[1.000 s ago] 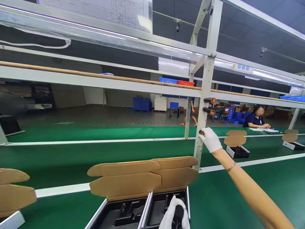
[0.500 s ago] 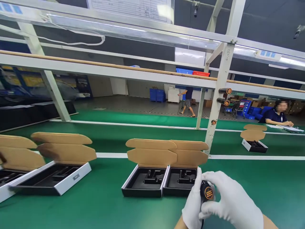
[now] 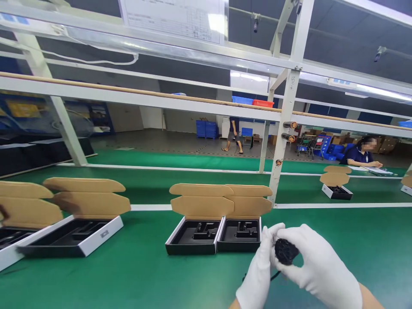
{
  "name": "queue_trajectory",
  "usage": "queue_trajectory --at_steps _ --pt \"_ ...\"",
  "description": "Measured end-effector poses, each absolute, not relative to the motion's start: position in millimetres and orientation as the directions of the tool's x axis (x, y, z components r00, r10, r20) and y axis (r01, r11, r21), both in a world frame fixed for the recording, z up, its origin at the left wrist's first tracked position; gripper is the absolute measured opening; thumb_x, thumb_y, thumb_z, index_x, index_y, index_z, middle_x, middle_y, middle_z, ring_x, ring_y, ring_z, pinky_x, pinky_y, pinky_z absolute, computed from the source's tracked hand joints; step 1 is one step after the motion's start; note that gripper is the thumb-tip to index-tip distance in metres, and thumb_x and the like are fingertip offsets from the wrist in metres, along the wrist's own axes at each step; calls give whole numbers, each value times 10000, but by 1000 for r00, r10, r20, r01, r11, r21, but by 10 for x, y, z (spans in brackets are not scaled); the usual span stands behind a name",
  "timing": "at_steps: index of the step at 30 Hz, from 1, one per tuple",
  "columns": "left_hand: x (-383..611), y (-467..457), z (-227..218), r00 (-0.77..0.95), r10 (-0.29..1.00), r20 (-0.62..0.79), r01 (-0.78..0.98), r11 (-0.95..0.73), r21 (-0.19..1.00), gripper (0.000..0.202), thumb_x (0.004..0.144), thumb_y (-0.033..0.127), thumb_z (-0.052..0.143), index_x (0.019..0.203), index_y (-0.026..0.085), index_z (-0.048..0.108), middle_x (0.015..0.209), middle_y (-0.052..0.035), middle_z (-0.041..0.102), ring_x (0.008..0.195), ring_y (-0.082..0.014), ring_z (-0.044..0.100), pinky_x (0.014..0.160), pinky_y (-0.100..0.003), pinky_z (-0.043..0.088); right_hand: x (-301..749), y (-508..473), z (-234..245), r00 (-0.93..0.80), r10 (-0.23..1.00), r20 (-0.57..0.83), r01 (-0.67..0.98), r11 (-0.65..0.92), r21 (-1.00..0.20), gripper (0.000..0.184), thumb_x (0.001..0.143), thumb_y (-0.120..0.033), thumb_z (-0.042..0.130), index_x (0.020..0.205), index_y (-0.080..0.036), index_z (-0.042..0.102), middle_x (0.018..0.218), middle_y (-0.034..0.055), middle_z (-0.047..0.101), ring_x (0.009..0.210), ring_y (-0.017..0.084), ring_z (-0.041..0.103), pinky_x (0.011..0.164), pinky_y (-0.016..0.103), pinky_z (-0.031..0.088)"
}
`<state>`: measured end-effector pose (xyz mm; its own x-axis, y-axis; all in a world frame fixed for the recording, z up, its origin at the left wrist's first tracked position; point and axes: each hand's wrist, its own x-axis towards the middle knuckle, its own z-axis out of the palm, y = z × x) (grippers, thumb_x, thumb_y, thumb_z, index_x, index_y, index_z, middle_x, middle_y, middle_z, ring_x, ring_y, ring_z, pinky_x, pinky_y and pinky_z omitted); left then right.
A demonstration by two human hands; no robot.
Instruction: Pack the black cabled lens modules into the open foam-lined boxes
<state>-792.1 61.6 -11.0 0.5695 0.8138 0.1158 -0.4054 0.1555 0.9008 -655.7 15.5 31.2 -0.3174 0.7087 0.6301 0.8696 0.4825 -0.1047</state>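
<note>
A dark, knobbly bundle of black cable [image 3: 285, 251] is held between my white-gloved hands, over the right front of the green bench. My right hand [image 3: 318, 264] grips it from the right, thumb below and fingers curled over the top. On its other side, my left hand [image 3: 259, 269] presses against it with fingers pointing up and close together. A thin black cable end [image 3: 275, 276] hangs out below, passing behind my left hand. Just beyond my hands stands an open box [image 3: 240, 246] with a black moulded insert, beside a matching open box [image 3: 191, 249].
More open boxes [image 3: 102, 236] stand at the left. A small open box [image 3: 337, 192] is farther back at the right. A white post [image 3: 283, 143] rises behind the bench, bearing black pieces with orange marks. Beyond, one person [image 3: 360, 153] sits and another [image 3: 234, 134] walks.
The bundle has turned in my hands: the round orange mark that faced me is out of sight, and a knobbly black side shows. The view has shifted slightly right. The walking person has moved left.
</note>
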Motion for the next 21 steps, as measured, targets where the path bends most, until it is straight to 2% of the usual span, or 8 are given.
queue_trajectory --at_steps 3,5,7,9,11,16,21 --pt "-7959 580 53 635 717 288 -527 129 840 532 898 597 435 1178 180 610 1083 -91 618 944 -215 572 823 -332 487 -6551 74 447 -307 683 662 822 541 -176 435 756 -150 642 1154 -281 523 1007 2 660 865 157 621 744 284 525" --pt "-7969 554 94 647 660 383 -561 72 825 385 901 498 513 1082 194 666 1073 -87 616 1004 -224 550 883 -338 462 -6548 34 484 -317 654 687 811 562 -161 455 748 -118 618 1154 -288 504 1044 0 657 915 150 628 774 272 529" --pt "-7973 542 71 643 650 404 -600 100 794 287 899 418 556 1050 204 673 1045 -72 610 1000 -201 544 906 -320 442 -6543 8 489 -336 636 694 801 581 -144 487 736 -95 597 1167 -293 487 1067 3 652 944 149 631 793 268 532" --pt "-7977 554 16 638 687 349 -630 205 749 246 880 380 606 1049 207 653 995 -46 597 948 -158 546 876 -281 441 -6528 -4 480 -349 642 683 796 587 -145 521 732 -87 591 1196 -291 471 1084 11 646 960 152 629 811 277 535" --pt "-7994 581 -26 613 742 271 -619 238 749 263 837 388 669 1013 195 633 949 -26 575 887 -128 541 803 -245 450 -6497 -2 468 -341 652 677 803 577 -151 508 740 -94 596 1193 -289 472 1036 8 647 919 151 628 790 285 539" --pt "-8088 605 40 497 838 225 -468 40 883 387 732 474 751 910 172 589 827 -9 549 733 -128 541 654 -251 463 -6397 54 423 -291 671 682 799 562 -212 486 726 -124 653 1144 -300 481 934 -28 640 782 125 608 693 253 543" --pt "-8145 641 81 479 852 210 -412 6 911 452 673 522 779 887 181 573 828 -7 565 664 -127 551 626 -269 465 -6365 93 345 -268 733 625 781 545 -305 476 719 -152 686 1133 -303 506 1009 -17 667 834 132 638 708 241 555"
